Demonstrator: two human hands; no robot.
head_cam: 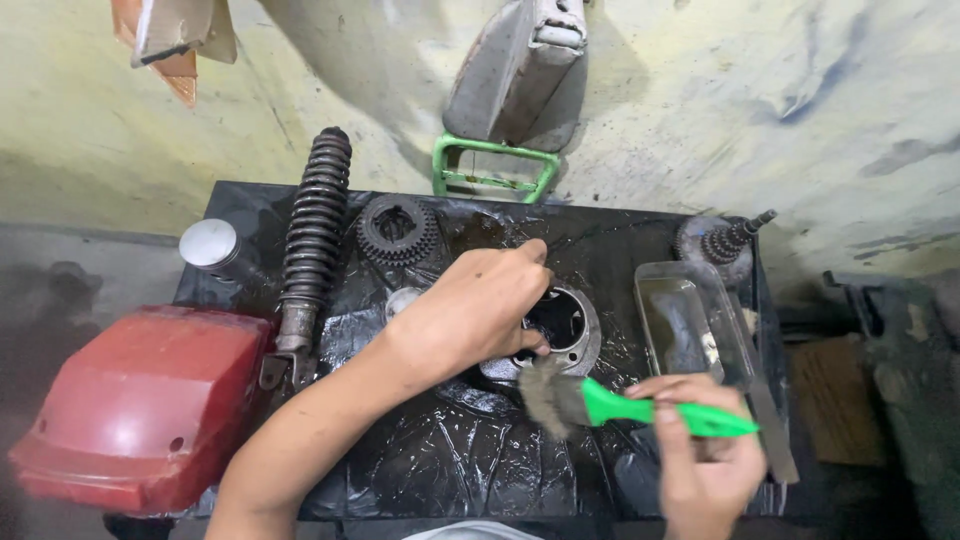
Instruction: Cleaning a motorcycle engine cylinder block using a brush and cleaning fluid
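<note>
The left hand grips the rim of a heavy-looking, oil-slick metal cylinder on the tabletop, best held by that rim, while the right hand is closed round a light green brush.

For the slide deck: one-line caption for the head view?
Left hand steadies metal cylinder; right hand holds green-handled brush beside it.

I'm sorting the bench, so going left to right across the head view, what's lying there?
Red cover → round metal cap → coil shock absorber → toothed gear → left hand on metal cylinder → green brush in right hand → clear tray.
</note>
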